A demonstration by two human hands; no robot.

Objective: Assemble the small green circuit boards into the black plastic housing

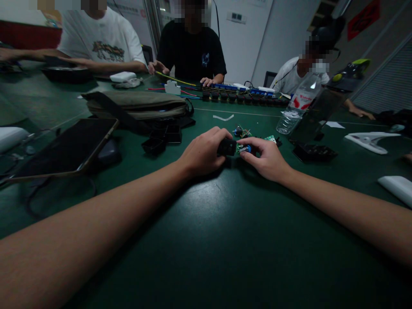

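Note:
My left hand [206,150] is closed around a small black plastic housing [228,147], held just above the green table. Pinched between the thumb and fingers of my right hand [264,158] is a small green circuit board [240,148] with a blue round part on it. The board's left end meets the open end of the housing; how far it sits inside I cannot tell. Just beyond my hands lie a loose board with wires [242,131] and another green circuit board [271,139], partly hidden by my right hand.
Black plastic cases [162,139], a grey-green bag [138,105] and a tablet [67,148] lie to the left. A clear water bottle [298,105] and a dark bottle [325,103] stand at right, near a white clamp [371,140]. Several people sit across the table.

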